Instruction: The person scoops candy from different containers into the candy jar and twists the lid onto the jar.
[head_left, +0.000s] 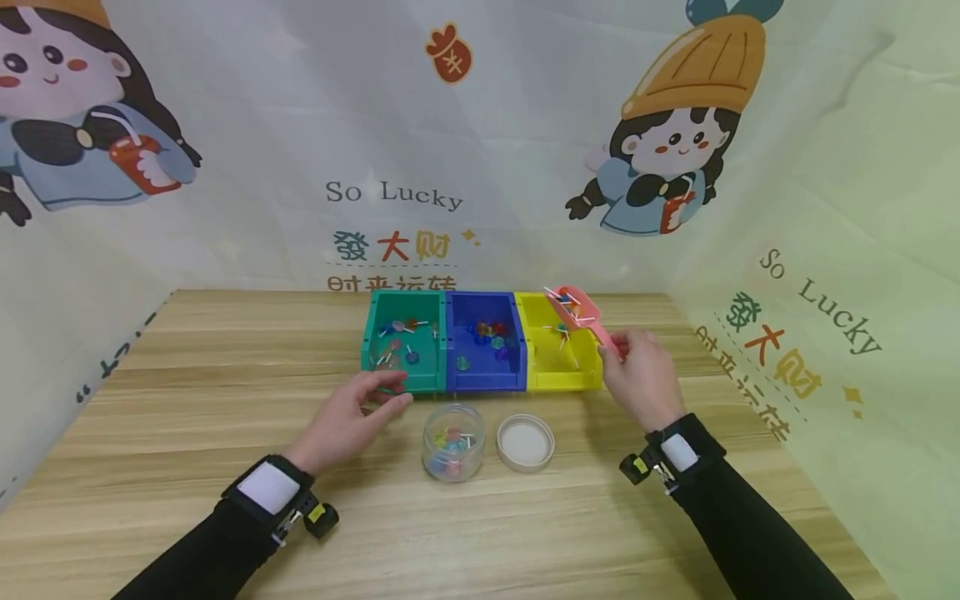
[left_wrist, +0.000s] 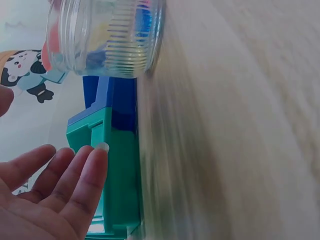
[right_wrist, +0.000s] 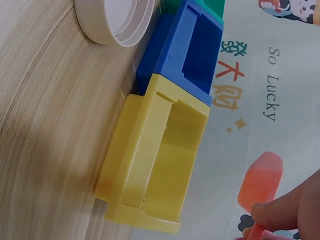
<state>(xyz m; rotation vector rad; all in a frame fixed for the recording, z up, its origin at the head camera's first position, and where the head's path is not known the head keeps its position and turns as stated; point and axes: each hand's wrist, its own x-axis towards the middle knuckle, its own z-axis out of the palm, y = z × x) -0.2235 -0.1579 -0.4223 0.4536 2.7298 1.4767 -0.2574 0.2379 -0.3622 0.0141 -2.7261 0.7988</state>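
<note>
A pink scoop point(head_left: 592, 319) carrying several small coloured pieces with pale stems is tilted above the yellow bin point(head_left: 566, 382). My right hand point(head_left: 647, 375) grips its handle; the right wrist view has the thumb on that handle point(right_wrist: 256, 231). More stemmed pieces lie in the yellow bin, the blue bin point(head_left: 487, 381) and the green bin point(head_left: 420, 381). My left hand point(head_left: 348, 421), fingers loosely spread and holding nothing, hovers at the green bin's front edge. Just right of it stands an uncapped clear jar point(head_left: 433, 458), with coloured pieces at its bottom.
A round white lid point(head_left: 525, 442) lies between the jar and the yellow bin's front. The bins stand joined in a row on the wood-grain table point(head_left: 480, 542). Behind them hangs a printed cloth point(head_left: 517, 167), which continues along both sides.
</note>
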